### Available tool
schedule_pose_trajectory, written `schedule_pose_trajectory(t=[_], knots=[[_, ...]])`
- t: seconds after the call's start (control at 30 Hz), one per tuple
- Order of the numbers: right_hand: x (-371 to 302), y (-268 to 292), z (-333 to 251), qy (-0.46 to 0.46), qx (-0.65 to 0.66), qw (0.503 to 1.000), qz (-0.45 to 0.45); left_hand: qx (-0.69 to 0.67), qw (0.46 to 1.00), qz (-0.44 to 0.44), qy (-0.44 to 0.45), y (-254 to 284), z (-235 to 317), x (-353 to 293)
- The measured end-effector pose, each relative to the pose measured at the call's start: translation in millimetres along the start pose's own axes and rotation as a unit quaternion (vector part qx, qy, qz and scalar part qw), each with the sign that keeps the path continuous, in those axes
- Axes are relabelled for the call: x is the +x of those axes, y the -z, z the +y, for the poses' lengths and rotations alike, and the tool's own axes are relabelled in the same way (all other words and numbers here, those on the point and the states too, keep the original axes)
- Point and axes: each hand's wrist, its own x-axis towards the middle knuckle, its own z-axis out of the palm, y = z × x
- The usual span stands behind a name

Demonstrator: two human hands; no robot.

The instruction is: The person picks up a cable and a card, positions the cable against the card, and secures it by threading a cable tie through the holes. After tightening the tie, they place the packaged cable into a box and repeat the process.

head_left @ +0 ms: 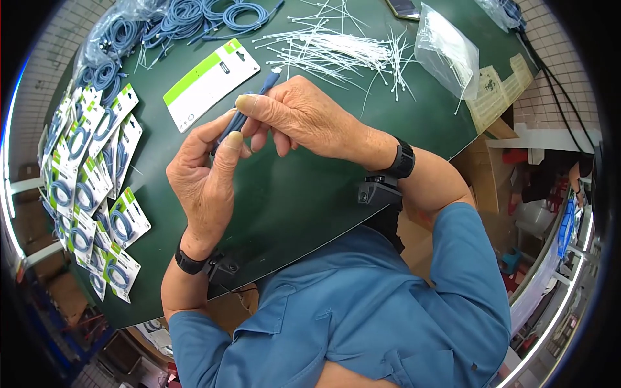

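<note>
Head view, left hand [210,169] beside right hand [304,121], both pinching cable [237,121]

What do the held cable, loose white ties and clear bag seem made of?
Cable: matte blue jacket, rubbery plastic or woven fabric; too small to tell. Ties: likely smooth plastic, thin with small heads. Bag: probably thin plastic film, see-through with glossy creases.

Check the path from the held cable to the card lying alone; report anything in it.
Nothing visible lies in it: apart from the left hand and right hand holding the cable, only green table shows before the card. The white ties lie to the card's right.
</note>
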Motion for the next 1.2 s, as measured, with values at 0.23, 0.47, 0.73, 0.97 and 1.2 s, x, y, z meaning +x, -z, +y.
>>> schedule_pose_trajectory(t=[0.23, 0.47, 0.73, 0.97, 1.2], knots=[[4.4, -8.1, 3.9, 0.078, 0.032, 0.996, 0.025, 0.021, 1.000, -0.004, -0.013, 6.0, 0.6, 6.1], [-10.8, -27.9, -1.1, 0.056, 0.023, 0.997, -0.056, -0.245, 0.967, 0.059, 0.023, 9.2, 8.9, 21.1], [-7.6, -51.7, 20.3, 0.017, -0.004, 0.973, -0.232, -0.396, 0.914, 0.004, 0.085, 13.4, -3.6, 12.9], [10.7, -28.3, 29.4, 0.079, 0.071, 0.994, -0.013, -0.370, 0.919, 0.028, 0.131, 9.2, -1.2, 13.4], [17.3, -19.0, 32.9, 0.007, 0.160, 0.987, 0.016, -0.367, 0.909, 0.024, 0.195, 22.2, -30.7, 21.2]])
